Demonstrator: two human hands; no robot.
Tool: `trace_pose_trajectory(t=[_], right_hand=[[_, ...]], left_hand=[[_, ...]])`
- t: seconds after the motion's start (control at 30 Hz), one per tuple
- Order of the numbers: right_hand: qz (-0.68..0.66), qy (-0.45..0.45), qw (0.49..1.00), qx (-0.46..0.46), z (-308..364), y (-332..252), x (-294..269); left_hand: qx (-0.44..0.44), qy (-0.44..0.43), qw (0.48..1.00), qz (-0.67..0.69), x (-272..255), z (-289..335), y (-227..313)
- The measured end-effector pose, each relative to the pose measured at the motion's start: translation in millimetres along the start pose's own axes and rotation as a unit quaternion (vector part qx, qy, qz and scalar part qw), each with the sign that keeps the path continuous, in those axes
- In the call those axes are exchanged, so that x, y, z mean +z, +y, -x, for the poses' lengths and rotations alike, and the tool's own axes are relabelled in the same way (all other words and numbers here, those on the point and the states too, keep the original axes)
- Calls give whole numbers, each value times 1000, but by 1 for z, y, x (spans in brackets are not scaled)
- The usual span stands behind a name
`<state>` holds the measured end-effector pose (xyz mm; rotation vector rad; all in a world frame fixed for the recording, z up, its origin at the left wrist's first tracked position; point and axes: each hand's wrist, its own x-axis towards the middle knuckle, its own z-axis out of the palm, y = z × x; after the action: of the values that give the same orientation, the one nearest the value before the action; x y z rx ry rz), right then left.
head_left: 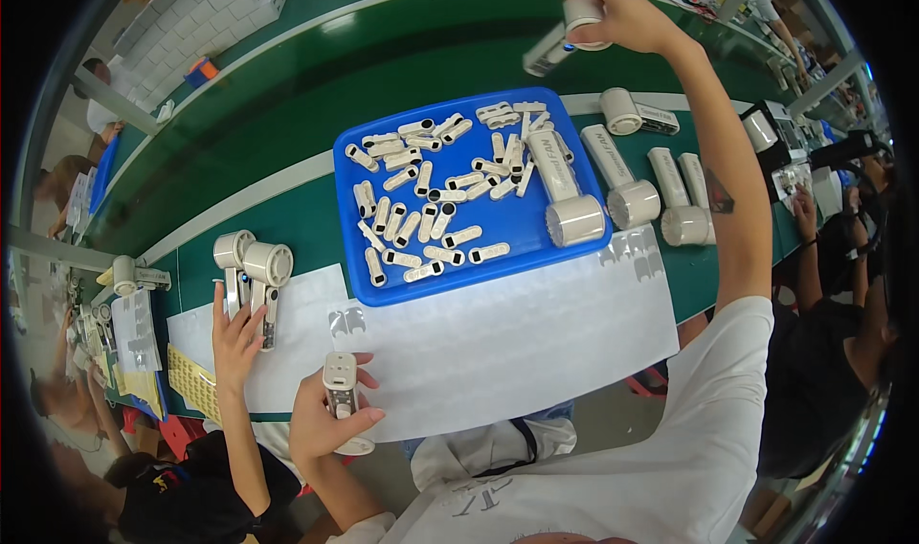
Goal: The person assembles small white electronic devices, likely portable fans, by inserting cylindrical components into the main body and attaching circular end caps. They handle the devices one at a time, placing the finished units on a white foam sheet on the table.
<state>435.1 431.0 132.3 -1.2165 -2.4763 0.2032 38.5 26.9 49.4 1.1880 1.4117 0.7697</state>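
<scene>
My left hand [312, 421] is wrapped round a white handheld fan [340, 372] over the near edge of the white sheet, the butt of its handle facing up. Far to the right, my right arm stretches over the table. My right hand [620, 15] grips another white handheld fan [582, 10] by its round head, and the slightly blurred handle hangs down to the left. Between my hands lies a blue tray [383, 293] holding many small white oblong parts [421, 178] with dark ends. One more fan [565, 194] rests along the tray's right side.
A co-worker's hand [235, 343] touches two fans [266, 264] at the left. More fans [634, 202] lie right of the tray. A yellow dotted sheet [191, 381] and a white paper sheet [517, 352] cover the near table. White boxes [215, 22] are stacked far left.
</scene>
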Motion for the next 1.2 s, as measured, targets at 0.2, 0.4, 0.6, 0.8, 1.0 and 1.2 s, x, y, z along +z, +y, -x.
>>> trace_pose_trajectory(t=[0.2,0.4,0.6,0.8,1.0,1.2], right_hand=[[80,-39,996,2,23,-2,-17],[59,-80,995,29,32,0,-1],[38,-60,997,-36,12,21,21],[-71,-34,997,0,42,54,19],[77,71,989,-103,64,0,3],[-255,85,961,-59,130,-151,31]], left_hand=[[13,-19,999,-23,13,6,2],[13,5,999,-37,21,17,1],[-6,42,999,-20,26,32,2],[58,127,990,-12,38,19,5],[125,168,973,96,47,23,-1],[255,202,911,252,42,29,-34]])
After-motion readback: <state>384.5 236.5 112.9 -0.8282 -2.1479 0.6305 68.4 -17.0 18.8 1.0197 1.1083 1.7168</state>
